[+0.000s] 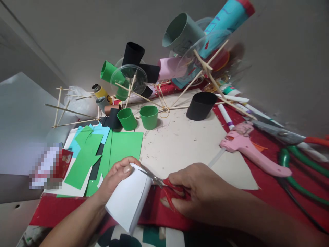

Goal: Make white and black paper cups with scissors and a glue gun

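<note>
My left hand grips a folded piece of white paper near its upper edge, thumb on the near face. In my right hand is a pair of scissors with red handles, its fingers in the loops. The metal blades reach the paper's upper right edge and appear parted around it. Both hands are over the front of the table. Beyond them lie green paper sheets and a large cream sheet.
Two green paper cups and a black paper tube stand behind. Stick frames with paper-tube wheels rise at the back. On the right lie a pink glue gun and large shears with orange and green handles nearby.
</note>
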`<state>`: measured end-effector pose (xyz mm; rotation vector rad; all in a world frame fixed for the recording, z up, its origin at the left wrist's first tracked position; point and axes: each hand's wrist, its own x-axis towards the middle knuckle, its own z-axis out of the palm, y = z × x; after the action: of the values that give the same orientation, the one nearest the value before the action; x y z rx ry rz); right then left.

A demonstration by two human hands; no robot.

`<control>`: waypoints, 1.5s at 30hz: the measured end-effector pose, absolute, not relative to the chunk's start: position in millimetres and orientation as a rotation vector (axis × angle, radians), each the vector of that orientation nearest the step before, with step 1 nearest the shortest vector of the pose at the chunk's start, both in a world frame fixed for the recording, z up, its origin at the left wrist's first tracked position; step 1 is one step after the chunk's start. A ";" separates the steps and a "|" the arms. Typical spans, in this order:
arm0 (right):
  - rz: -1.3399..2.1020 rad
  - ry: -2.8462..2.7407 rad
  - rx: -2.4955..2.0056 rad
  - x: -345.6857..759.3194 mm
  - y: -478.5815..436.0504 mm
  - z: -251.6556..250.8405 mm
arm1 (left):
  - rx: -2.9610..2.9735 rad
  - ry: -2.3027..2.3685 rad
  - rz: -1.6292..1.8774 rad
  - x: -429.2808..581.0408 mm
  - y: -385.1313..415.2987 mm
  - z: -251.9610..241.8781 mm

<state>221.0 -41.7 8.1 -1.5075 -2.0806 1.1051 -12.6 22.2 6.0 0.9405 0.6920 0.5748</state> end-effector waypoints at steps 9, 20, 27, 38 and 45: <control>1.178 -2.103 -1.476 222.7 -41.8 3.6 | 0.907 0.548 0.563 -8.1 23.0 8.9; 1.237 -2.103 -1.371 224.8 -42.2 0.8 | 0.897 0.525 0.569 -9.6 22.0 9.3; 1.454 -1.974 -1.412 225.9 -44.6 9.5 | 0.909 0.552 0.585 -7.9 20.9 10.5; 1.392 -1.978 -1.449 224.4 -44.1 10.7 | 0.873 0.581 0.562 -6.2 17.7 9.2; 1.269 -2.092 -1.438 224.7 -42.0 13.1 | 0.868 0.582 0.566 -8.6 18.7 8.0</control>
<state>224.7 -42.0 13.1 -1.4384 -2.0924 1.2689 -8.6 18.7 8.0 0.8680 0.5824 0.5661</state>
